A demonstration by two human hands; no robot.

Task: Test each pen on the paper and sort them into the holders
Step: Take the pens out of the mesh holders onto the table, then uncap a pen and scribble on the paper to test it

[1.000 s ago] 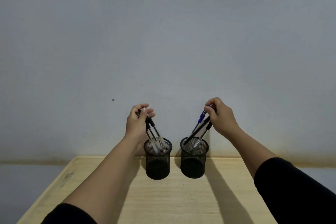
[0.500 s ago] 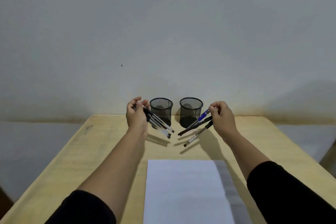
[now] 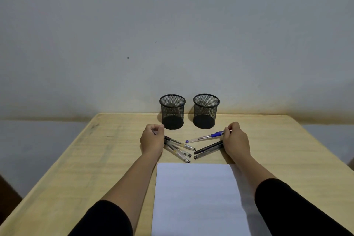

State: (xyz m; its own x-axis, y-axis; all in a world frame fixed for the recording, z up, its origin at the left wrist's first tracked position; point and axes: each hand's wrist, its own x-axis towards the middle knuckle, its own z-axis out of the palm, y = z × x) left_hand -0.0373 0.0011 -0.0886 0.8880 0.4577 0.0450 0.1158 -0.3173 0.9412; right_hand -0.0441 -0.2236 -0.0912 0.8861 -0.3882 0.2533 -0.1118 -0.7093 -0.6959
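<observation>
Two black mesh holders stand empty at the table's far edge, the left holder (image 3: pixel 172 111) and the right holder (image 3: pixel 205 110). My left hand (image 3: pixel 152 141) rests on the table with its fingers closed on the ends of three clear black-tipped pens (image 3: pixel 179 149) that fan out toward the paper. My right hand (image 3: pixel 236 141) grips the ends of a blue pen (image 3: pixel 206 137) and two dark pens (image 3: pixel 208 149), which lie on the table. A white sheet of paper (image 3: pixel 197 197) lies in front of me between my forearms.
The wooden table (image 3: pixel 95 168) ends at a grey wall just behind the holders. Its left edge drops off to the floor, and its right edge runs past my right sleeve.
Both hands lifted the pens out of the holders, brought them toward me and lowered them onto the table in front of the paper. The view tilted down.
</observation>
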